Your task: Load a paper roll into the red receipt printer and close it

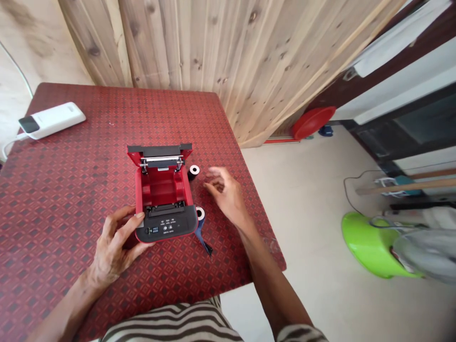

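Observation:
A small red and black printer (162,194) sits on the red patterned table (71,190) with its lid swung open and its red paper bay empty. My left hand (116,244) grips its front left corner, thumb and fingers wrapped against the case. My right hand (226,192) hovers just right of the printer, fingers loosely curled and blurred, nothing visible in them. A black-cored roll (194,171) stands beside the lid, a short way from my right fingertips. Another roll (200,213) lies at the printer's front right corner, a dark strip (204,240) trailing from it.
A white power bank (52,120) with a cable lies at the table's far left. Wooden plank walls rise behind. To the right, off the table, are a red basin (313,121), a green plastic bowl (370,244) and cables on the pale floor.

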A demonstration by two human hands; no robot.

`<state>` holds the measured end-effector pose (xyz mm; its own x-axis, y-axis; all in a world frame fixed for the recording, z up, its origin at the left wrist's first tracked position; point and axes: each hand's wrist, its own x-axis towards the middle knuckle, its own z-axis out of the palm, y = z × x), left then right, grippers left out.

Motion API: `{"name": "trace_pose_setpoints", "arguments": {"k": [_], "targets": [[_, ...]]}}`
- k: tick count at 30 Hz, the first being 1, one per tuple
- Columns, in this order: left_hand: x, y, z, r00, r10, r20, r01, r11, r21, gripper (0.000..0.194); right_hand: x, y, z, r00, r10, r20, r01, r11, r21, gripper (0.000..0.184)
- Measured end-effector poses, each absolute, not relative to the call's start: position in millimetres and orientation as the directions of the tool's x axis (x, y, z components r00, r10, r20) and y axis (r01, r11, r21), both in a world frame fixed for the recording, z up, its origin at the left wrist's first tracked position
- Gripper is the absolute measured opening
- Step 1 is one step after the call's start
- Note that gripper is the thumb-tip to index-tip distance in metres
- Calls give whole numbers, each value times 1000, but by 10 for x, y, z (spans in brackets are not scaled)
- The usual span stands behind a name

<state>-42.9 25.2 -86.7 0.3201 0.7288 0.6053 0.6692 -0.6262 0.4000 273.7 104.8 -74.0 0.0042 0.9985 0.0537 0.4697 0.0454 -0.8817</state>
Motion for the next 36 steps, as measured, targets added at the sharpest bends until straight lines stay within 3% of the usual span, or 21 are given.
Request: {"name": "trace_pose_setpoints", "arguments": {"k": [2, 5, 10, 14, 19, 22, 26, 31, 36], "targets": [[-424, 249, -862, 319, 732, 601, 663, -626, 411, 74, 2827, 825, -611, -149, 986, -69, 498, 15, -867, 22], [-418, 248, -862, 316, 737, 598, 656, -625, 423, 72, 2791, 569, -550, -304, 940, -154, 510, 24, -860, 40], [-413, 234, -885, 325, 733, 597, 666, -626, 406, 75, 2648, 453, -647, -253, 967, -30, 517, 108, -849, 24], [-411, 214, -911, 322, 743, 587, 663, -620, 421, 74, 2748, 491, -268, -262, 961, 91, 548, 226, -805, 32], [-406, 198, -905, 317, 757, 571, 646, -613, 455, 71, 2386, 731, 315, -538, 808, 239, 601, 567, -564, 37], [-406, 192, -911, 312, 770, 557, 638, -604, 477, 70, 1977, 945, 313, -658, 749, 77, 686, 638, -350, 22], [-411, 186, -931, 315, 777, 544, 622, -602, 501, 71, 1648, 1143, 163, -678, 718, -154, 734, 652, -189, 27], [-419, 188, -943, 311, 780, 543, 614, -602, 512, 71, 1589, 1279, 61, -662, 702, -260, 749, 627, -215, 29], [-424, 192, -948, 319, 773, 548, 633, -605, 484, 69, 1581, 1333, 46, -660, 699, -276, 751, 611, -249, 32]]}}
